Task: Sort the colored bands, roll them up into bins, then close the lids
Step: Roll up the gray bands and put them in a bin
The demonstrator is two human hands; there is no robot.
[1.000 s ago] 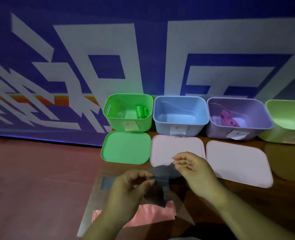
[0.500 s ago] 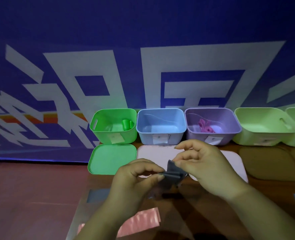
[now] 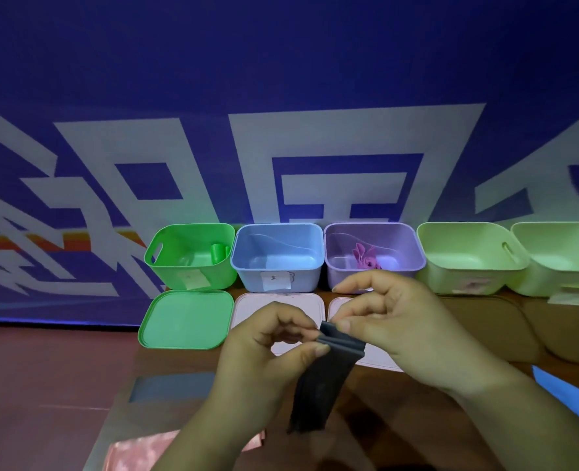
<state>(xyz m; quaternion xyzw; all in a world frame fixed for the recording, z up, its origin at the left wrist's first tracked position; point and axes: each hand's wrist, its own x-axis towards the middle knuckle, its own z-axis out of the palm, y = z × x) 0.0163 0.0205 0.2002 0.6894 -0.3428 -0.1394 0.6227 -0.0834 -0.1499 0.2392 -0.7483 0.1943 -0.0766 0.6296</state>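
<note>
A dark grey band [image 3: 325, 375] hangs in front of me, its top end folded over. My left hand [image 3: 264, 362] pinches that fold from the left and my right hand [image 3: 393, 321] pinches it from the right. Behind stand the green bin [image 3: 165, 266] holding a rolled green band [image 3: 217, 252], the blue bin [image 3: 247, 277] with nothing visible inside, and the purple bin [image 3: 413, 253] holding a pink band [image 3: 366, 258]. A green lid [image 3: 186, 319] lies before the green bin; two pale pink lids [image 3: 257, 302] lie under my hands.
Two light green bins [image 3: 464, 273] stand at the right end of the row. A pink band [image 3: 138, 450], a grey band [image 3: 170, 387] and a blue band [image 3: 566, 385] lie on the brown table. A blue banner hangs behind the bins.
The grey band has been lifted and its lower part now hangs straight down from the folded top. The camera has swung right, bringing a second light green bin into view.
</note>
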